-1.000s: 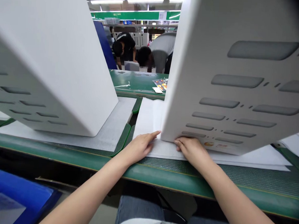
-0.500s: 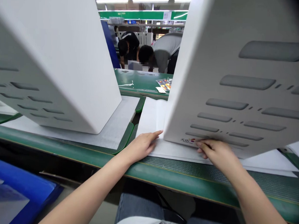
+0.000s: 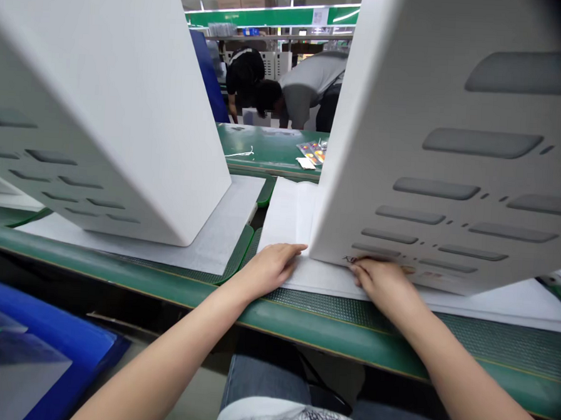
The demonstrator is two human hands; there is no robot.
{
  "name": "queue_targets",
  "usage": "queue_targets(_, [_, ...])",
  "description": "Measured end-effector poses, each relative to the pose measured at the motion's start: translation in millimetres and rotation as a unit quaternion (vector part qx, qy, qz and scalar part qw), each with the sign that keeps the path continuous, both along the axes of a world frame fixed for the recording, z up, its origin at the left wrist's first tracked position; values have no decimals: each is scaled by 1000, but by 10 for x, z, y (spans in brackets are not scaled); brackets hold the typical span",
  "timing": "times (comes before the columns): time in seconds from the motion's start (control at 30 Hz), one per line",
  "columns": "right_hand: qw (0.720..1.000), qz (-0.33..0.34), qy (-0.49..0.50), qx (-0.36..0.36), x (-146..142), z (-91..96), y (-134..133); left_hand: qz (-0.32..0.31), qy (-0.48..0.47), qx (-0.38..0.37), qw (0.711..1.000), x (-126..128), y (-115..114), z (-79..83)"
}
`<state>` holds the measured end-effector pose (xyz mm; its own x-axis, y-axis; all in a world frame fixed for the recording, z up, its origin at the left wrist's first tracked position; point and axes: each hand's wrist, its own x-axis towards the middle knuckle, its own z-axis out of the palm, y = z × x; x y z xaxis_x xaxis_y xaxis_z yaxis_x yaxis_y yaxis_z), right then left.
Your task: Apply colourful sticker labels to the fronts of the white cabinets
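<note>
A tall white metal cabinet (image 3: 344,207) with rows of slots in its front stands at the right, tilted in my view. My right hand (image 3: 384,281) is at the lower front edge of this cabinet, its fingers curled together over the small printed logo (image 3: 348,259). Most of the logo is covered, and whatever might be between the fingertips is hidden. My left hand (image 3: 275,269) rests on the white sheet (image 3: 285,213) under the cabinet, index finger stretched towards its lower left corner, holding nothing.
Another white slotted cabinet (image 3: 171,135) stands at the left on its own white sheet (image 3: 236,214). Both are on a green conveyor line (image 3: 331,328). A blue bin (image 3: 85,344) sits low at the left. Across a green table (image 3: 265,148), two people (image 3: 310,80) bend over.
My right hand has slid left along the cabinet's lower edge and now covers more of the logo. The left hand stays by the corner. My view has shifted slightly.
</note>
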<state>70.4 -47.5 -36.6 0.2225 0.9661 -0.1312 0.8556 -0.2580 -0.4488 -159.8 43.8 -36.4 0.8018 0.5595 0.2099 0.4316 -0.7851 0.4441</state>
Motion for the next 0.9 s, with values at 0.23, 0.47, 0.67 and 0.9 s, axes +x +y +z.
queue_targets(0.23, [994,40,84,57,-283,-3,175,-5,12,16,1000,11,9,-6])
queue_targets(0.47, [917,-33,152,368,-179,-62,-117,-1,2,1,1000,-19,-5,-23])
queue_targets(0.67, [866,213,-214,398,-55,-143,-397,-2,24,29,999,-22,-34,-35])
queue_targets(0.9, [856,207,-323,348,-242,-73,-359,-24,-2,107,994,-2,-109,-7])
